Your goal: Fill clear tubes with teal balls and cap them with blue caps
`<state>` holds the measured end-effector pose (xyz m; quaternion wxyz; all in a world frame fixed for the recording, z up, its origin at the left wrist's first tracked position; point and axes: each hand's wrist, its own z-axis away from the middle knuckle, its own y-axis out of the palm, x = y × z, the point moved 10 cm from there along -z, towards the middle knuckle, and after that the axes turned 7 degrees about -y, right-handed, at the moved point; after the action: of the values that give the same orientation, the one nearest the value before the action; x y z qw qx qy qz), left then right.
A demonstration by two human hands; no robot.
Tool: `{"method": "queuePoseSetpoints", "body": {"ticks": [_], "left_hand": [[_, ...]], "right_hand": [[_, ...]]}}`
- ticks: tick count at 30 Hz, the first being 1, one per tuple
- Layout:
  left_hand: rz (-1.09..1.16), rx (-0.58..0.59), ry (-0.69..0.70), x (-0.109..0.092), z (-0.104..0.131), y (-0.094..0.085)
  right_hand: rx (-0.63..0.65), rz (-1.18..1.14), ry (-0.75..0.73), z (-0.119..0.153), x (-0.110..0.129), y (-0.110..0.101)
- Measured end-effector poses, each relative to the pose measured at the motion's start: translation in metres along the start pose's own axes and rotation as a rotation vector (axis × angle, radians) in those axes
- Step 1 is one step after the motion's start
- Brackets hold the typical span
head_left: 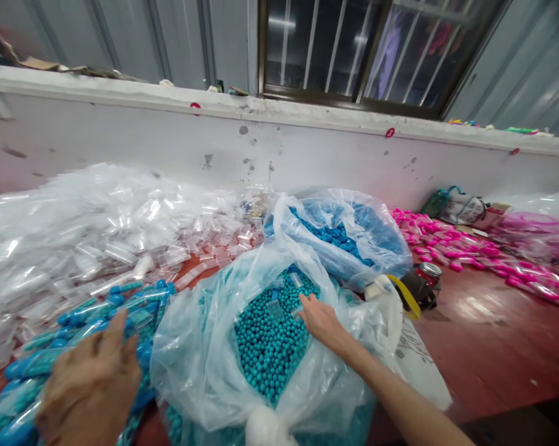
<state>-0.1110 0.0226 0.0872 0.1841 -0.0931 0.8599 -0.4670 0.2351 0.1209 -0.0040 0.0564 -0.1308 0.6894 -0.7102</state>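
Note:
A large clear plastic bag (205,365) stands open in the middle, full of small teal beads (272,350). My right hand (320,317) reaches over the right side of its opening, fingers bent together at a small clear tube (298,311); whether it grips the tube is not clear. A few clear tubes lie on the beads. At the lower left, my left hand (91,381) hovers over or rests on a pile of filled tubes with blue caps (140,310). It is blurred, its fingers apart, with nothing visible in it.
Heaped empty clear tubes (121,217) cover the left of the red table (488,334). Behind the bead bag sits a bag of blue caps (339,235). Pink-capped tubes (474,248) lie at the right. A jar with a metal lid (429,272) and yellow tape (407,297) stand nearby.

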Motion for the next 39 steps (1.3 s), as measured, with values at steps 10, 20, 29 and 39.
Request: {"method": "queuePoseSetpoints", "body": {"ticks": [10, 20, 29, 39], "left_hand": [[0.173, 0.598, 0.830, -0.250, 0.090, 0.124], [0.235, 0.808, 0.405, -0.189, 0.070, 0.184], [0.655, 1.021, 0.028, -0.170, 0.076, 0.200], [0.960, 1.104, -0.316, -0.159, 0.093, 0.211]], "right_hand": [[0.142, 0.036, -0.070, -0.018, -0.010, 0.031], [0.091, -0.175, -0.083, -0.017, -0.017, 0.032], [0.127, -0.945, 0.019, -0.011, 0.018, 0.068], [0.248, -0.716, -0.047, -0.022, 0.048, 0.073]]}}
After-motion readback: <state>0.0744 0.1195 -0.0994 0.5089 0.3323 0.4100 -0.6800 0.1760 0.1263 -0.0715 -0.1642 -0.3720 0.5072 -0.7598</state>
